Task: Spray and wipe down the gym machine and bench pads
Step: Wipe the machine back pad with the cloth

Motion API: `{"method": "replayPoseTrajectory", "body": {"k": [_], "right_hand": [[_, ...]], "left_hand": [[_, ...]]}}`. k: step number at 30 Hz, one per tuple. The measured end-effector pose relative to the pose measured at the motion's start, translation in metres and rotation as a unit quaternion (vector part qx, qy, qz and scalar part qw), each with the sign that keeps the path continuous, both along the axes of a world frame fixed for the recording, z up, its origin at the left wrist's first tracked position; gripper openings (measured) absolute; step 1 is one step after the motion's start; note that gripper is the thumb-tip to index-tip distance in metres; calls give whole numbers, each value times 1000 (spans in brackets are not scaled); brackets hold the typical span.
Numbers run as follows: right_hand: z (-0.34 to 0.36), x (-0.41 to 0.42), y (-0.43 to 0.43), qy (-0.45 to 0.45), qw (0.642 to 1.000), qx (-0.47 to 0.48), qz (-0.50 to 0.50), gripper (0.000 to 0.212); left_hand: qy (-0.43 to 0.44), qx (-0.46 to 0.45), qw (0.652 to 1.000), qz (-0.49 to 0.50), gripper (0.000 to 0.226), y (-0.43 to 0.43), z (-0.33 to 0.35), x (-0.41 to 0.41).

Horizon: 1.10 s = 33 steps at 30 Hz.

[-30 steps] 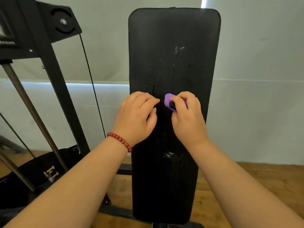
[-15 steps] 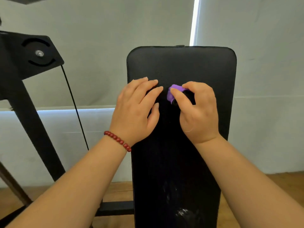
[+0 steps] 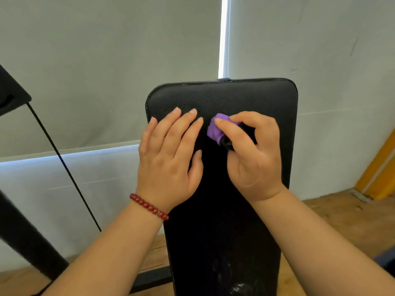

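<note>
The fingers (image 3: 229, 128) of the right hand (image 3: 254, 161) were curled round a small bunched purple cloth (image 3: 213, 131), thumb and forefinger pinching it against the upper part of the black bench pad (image 3: 245, 96). A dark bit showed just under the cloth inside the grip; what it was could not be told. Just to the left of it, the fingers (image 3: 171, 127) of the left hand (image 3: 168, 161) lay straight and slightly spread, flat on the pad near its left edge and holding nothing, the thumb pointing toward the right hand. The two hands were close together but apart. A string of red beads (image 3: 149, 207) circled the left wrist.

The pad stood tilted up and away from the viewer, its rounded top edge above both hands. Low on its surface, near the bottom of the view, a patch of wet droplets (image 3: 235, 286) glistened. To the left, a thin black cable (image 3: 64, 167) ran down at a slant beside the black machine frame (image 3: 23, 242). Pale window blinds (image 3: 106, 50) hung behind, with a bright slit of light between two of them. A wooden floor (image 3: 342, 218) lay below, and a yellow post (image 3: 379, 165) leaned at the far right.
</note>
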State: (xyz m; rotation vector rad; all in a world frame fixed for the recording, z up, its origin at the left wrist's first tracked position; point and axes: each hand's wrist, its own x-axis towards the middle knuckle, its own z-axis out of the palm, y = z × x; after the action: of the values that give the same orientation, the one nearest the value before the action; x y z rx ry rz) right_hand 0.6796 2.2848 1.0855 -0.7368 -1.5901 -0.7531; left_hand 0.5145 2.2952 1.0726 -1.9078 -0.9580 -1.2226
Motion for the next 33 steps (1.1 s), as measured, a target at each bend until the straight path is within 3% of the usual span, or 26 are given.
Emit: {"method": "replayPoseTrajectory", "body": {"k": [4,10,18,24,30,33], "right_hand": [[20,4,8,-34,995,78,-61,21],[-17,5,6,-118,986,-100,-56,43],[13,20,23,-181,982,-29,-37,35],[-18,55,11,-242,968,-52,-36,38],[35,42,34,-171,985,-5,-17,33],[13,48,31,-191,982,-1,-17,36]], "left_hand": [[-15,-6,1000,-7,50,1,0,1],[-11,-12,1000,14,56,2,2,1],[-2,-12,998,55,57,-1,2,4],[-23,-6,998,64,50,-9,12,11],[29,-18,995,96,54,3,43,26],[37,-16,991,131,55,7,41,29]]}}
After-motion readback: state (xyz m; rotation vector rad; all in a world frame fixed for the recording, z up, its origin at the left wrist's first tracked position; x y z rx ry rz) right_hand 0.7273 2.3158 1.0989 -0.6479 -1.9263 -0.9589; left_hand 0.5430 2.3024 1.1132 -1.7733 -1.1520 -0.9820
